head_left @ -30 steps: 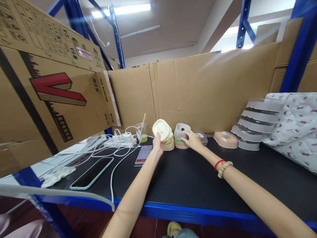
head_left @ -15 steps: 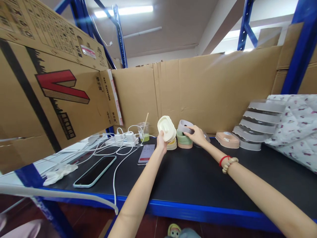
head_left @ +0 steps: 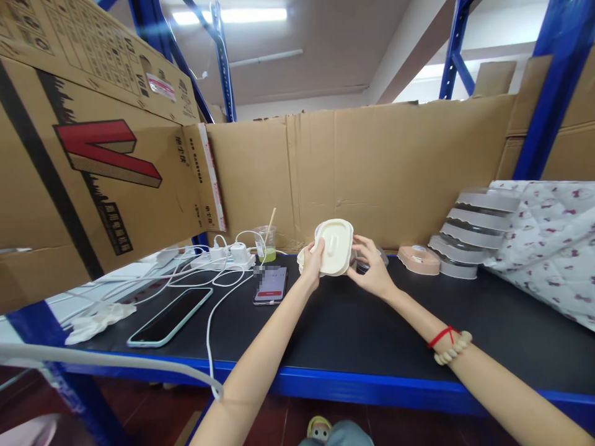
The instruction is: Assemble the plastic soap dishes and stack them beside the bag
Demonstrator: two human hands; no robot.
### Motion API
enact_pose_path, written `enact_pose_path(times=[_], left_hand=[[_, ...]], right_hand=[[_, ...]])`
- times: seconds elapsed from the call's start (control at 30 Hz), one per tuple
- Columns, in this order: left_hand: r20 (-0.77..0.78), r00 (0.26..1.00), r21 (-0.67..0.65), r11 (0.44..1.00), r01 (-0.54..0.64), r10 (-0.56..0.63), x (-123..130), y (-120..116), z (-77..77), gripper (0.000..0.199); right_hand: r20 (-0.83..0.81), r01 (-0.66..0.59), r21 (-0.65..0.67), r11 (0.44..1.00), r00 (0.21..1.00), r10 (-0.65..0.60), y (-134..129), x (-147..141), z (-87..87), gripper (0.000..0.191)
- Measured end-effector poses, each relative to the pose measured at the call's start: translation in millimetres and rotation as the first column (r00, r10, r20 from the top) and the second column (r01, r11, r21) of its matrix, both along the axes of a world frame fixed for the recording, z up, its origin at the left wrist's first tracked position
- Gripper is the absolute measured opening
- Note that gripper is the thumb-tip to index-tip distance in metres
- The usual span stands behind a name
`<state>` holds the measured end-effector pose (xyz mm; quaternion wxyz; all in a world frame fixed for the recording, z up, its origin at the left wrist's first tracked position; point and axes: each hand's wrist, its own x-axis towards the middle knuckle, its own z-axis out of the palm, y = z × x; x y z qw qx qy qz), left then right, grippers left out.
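A cream plastic piece (head_left: pixel 337 246), rounded and scalloped at its edge, is held up over the back of the black table. My left hand (head_left: pixel 312 263) grips it at its left side, thumb on its face. Close by on the right, my right hand (head_left: pixel 373 267) has its fingers apart at the piece's right edge; whether it touches is unclear. Behind the piece, the coloured rings are almost fully hidden. A clear lid-like part (head_left: pixel 382 257) lies behind my right hand.
To the right are a peach case (head_left: pixel 419 259), a stack of grey-rimmed clear trays (head_left: pixel 476 232) and a patterned cloth (head_left: pixel 553 241). On the left lie two phones (head_left: pixel 171 317), white cables, a power strip (head_left: pixel 223 261) and a cup with a stick (head_left: pixel 267 241).
My left hand has carried the cream piece to the right, in front of the coloured rings. My right hand has let go of the grey ring and opened beside the piece.
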<state>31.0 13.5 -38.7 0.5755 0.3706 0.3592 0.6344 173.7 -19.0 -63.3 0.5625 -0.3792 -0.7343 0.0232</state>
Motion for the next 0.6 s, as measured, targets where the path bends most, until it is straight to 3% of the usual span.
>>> enact_pose_path(times=[0.07, 0.17, 0.3, 0.37, 0.47, 0.6], left_hand=[[-0.011, 0.999, 0.025, 0.999, 0.032, -0.032, 1, -4, 1.6, 0.017], [-0.040, 0.999, 0.074, 0.997, -0.014, 0.017, 3, -10, 3.0, 0.011], [-0.064, 0.998, 0.082, 0.997, 0.015, -0.009, 7, -15, 2.3, 0.013], [-0.066, 0.998, 0.044, 0.999, 0.021, -0.019, 8, -16, 3.2, 0.021], [-0.066, 0.991, 0.033, 0.993, -0.112, 0.114, 5, -16, 7.3, 0.024], [-0.053, 0.926, 0.052, 0.927, -0.371, 0.374, -5, -13, 11.6, 0.020]], right_hand=[[-0.244, -0.049, -0.131, 0.990, 0.970, 0.016, -1, -1, 0.7, 0.047], [-0.508, -0.187, -0.332, 0.924, 0.861, -0.008, -1, -4, 5.0, 0.062], [-0.600, -0.285, -0.502, 0.817, 0.795, -0.091, -6, -8, 12.8, 0.060], [-0.597, -0.293, -0.530, 0.796, 0.796, -0.105, -9, -10, 15.5, 0.054], [-0.618, -0.282, -0.433, 0.856, 0.785, -0.054, -12, -9, 18.4, 0.051], [-0.769, -0.188, -0.207, 0.960, 0.638, -0.041, -10, 2, 23.8, 0.055]])
